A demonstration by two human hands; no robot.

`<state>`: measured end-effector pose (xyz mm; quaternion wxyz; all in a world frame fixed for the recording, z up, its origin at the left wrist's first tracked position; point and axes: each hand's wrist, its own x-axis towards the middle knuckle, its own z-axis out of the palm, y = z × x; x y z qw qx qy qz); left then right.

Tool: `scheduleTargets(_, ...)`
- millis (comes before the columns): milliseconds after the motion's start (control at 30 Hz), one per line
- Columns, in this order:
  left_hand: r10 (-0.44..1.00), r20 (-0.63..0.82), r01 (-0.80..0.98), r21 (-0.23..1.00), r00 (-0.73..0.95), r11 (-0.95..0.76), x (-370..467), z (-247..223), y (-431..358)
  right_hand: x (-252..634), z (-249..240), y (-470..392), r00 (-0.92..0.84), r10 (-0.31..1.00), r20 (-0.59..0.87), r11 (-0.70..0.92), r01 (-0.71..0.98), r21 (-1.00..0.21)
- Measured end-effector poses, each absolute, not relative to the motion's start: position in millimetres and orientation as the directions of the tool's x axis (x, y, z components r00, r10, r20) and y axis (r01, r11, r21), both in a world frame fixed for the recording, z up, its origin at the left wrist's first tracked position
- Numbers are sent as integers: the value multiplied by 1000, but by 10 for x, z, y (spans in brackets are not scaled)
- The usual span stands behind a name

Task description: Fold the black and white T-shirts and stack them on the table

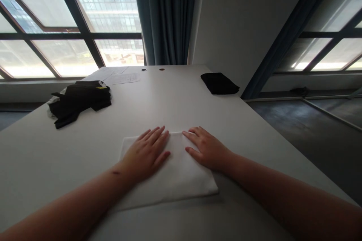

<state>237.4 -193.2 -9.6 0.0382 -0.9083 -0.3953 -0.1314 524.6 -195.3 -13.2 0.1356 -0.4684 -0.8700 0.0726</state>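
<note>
L hand point(149, 151), R hand point(207, 150), both on folded wht cloth point(178, 182)

Left hand point(144, 154) lies flat, fingers point(155, 136) extended; right hand point(208, 148) angles inward, thumb point(193, 153) apart.

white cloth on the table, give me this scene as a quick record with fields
main item: white cloth, flat, apparently folded
surface: white table
left hand: open, laid on the cloth's left part
right hand: open, at the cloth's far right corner
farther left: rumpled black garment
farther right: folded black cloth
far end: papers
behind table: dark blue curtain
</note>
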Motion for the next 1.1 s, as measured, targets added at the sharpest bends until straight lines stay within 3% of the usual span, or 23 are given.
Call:
scheduleTargets(133,735,123,729,97,666,-677,2389,-244,-1883,5265,-200,-1886,-471,867,166,498,839,-220)
scheduleTargets(233,753,107,743,122,649,-658,2356,-238,-1860,5318,-257,-1815,-405,901,157,432,876,-217)
scheduleTargets(367,768,96,752,158,634,-640,2331,-163,-1854,5365,-277,-1748,-383,904,187,426,837,-343)
scheduleTargets(567,795,62,772,202,604,-603,2347,40,-1918,5286,-94,-1870,-316,939,135,322,669,-670)
scheduleTargets(767,821,84,784,255,565,-566,2405,159,-2077,5235,-1,-2088,-465,885,35,227,364,-903)
scheduleTargets(900,800,-23,756,344,600,-557,2412,107,-1997,5215,-21,-2060,-441,897,-38,63,212,-975)
scheduleTargets(1100,865,-87,852,251,493,-460,2383,111,-1874,5238,-22,-1949,-402,902,-158,-139,75,-987)
